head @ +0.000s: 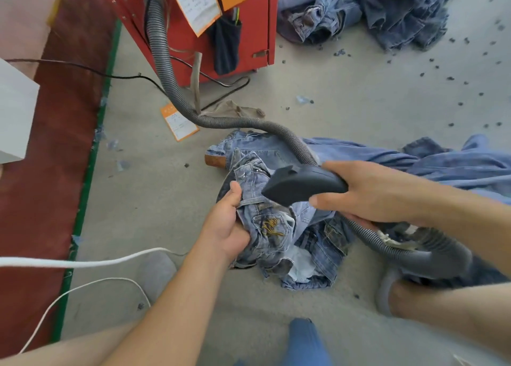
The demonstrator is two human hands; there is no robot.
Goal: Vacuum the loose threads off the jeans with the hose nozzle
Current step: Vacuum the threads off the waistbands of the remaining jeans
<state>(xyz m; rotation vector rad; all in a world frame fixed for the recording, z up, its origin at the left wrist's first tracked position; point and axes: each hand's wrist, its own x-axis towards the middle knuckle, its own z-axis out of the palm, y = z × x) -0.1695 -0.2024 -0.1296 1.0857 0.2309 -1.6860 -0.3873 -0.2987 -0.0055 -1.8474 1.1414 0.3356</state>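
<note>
While my left hand (pixel 229 224) clutches a bunched fold of the faded blue denim jeans (pixel 272 227) lying crumpled on the grey concrete floor (pixel 345 100), my right hand (pixel 367 194) wraps around the dark grey plastic hose nozzle (pixel 301 184). I see the nozzle mouth just above the denim by my left thumb. Its 1 ribbed grey hose (pixel 166 70) runs back to the red metal cabinet (pixel 257 20).

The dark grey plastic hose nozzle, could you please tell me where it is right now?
In the head view, the dark grey plastic hose nozzle is right of centre, gripped by the right hand, over the bunched blue denim jeans held by the left hand.
</note>
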